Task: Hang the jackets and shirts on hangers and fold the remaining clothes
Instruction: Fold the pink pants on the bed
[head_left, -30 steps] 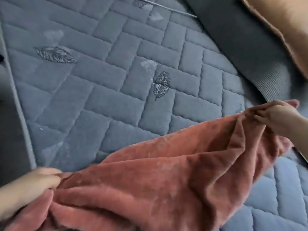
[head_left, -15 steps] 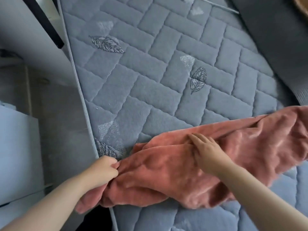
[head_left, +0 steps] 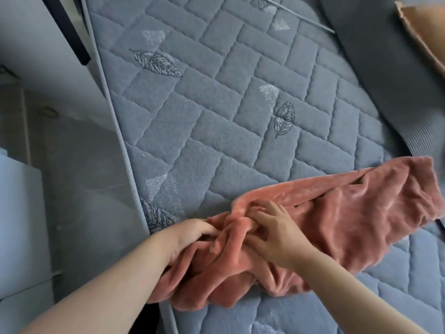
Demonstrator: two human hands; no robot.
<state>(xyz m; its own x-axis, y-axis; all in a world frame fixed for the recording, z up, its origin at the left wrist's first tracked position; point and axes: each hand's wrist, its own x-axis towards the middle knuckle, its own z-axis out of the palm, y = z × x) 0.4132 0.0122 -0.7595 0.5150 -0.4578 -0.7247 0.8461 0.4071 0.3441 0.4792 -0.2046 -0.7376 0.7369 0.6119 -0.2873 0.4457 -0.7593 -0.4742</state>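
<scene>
A fuzzy salmon-pink garment (head_left: 349,210) lies stretched across the near part of a grey-blue quilted mattress (head_left: 216,116), its right end flat and its left end bunched at the mattress edge. My left hand (head_left: 190,237) grips the bunched left end, fingers curled into the fabric. My right hand (head_left: 274,230) is on the cloth just beside it, fingers bent and pinching a fold at the garment's upper edge. Part of the fabric hangs over the mattress edge under my left forearm.
The mattress edge (head_left: 125,150) runs diagonally on the left, with floor and pale furniture (head_left: 21,213) beyond it. A dark grey blanket (head_left: 390,75) lies along the far right, and a tan cushion or cloth (head_left: 426,37) sits in the top right corner.
My right hand let go of the garment's right end, which now lies flat, and moved left to meet my left hand. The left end is more bunched up.
</scene>
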